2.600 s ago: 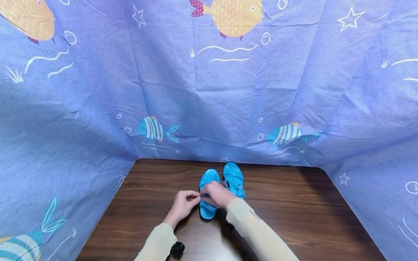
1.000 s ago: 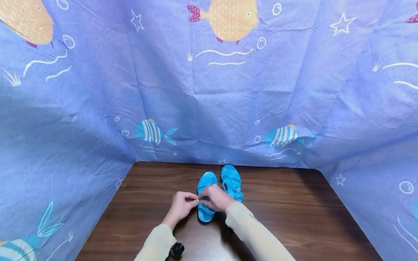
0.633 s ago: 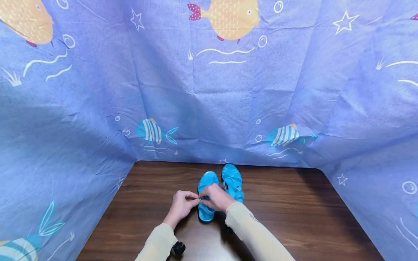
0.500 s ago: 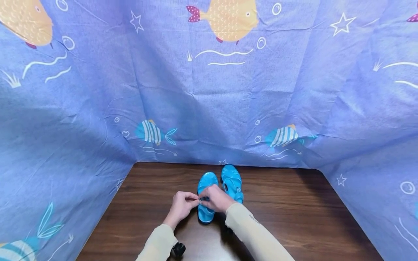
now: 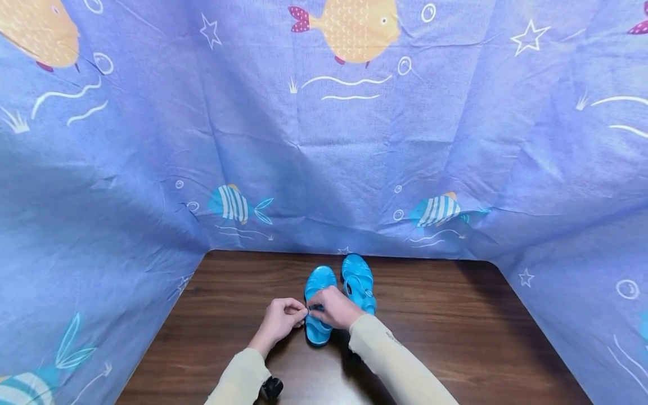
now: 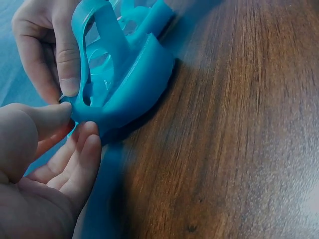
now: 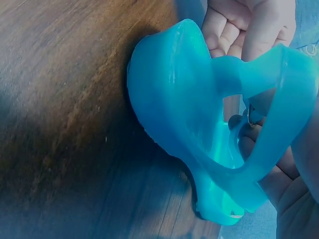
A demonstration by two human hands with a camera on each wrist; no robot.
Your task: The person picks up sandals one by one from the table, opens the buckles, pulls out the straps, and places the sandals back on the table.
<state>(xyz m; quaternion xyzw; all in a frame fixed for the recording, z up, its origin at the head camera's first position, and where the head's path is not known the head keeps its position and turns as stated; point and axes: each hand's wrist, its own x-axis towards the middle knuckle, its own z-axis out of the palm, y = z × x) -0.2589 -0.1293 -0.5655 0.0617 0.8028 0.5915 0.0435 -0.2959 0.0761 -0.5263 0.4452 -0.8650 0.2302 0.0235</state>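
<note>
A pair of blue jelly sandals stands on the wooden table. My hands meet at the outer side of the left sandal, where a small metal buckle shows in the right wrist view. With thumb and fingers, the left hand pinches the sandal's side by the strap. Reaching over from the right, the right hand holds the ankle strap near the buckle; its fingertips are partly hidden. The right sandal sits just beside and slightly farther back, untouched, its heel partly behind the right wrist.
Brown wooden table extends on both sides of the sandals. A blue fish-print cloth hangs behind and along both sides, meeting the table's back edge just beyond the sandal toes. A black wrist camera is on the left forearm.
The left hand's fingers have shifted slightly at the sandal's side, with lower fingers now showing below the pinch. The right hand and both sandals stay nearly in place; the head view drifts slightly.
</note>
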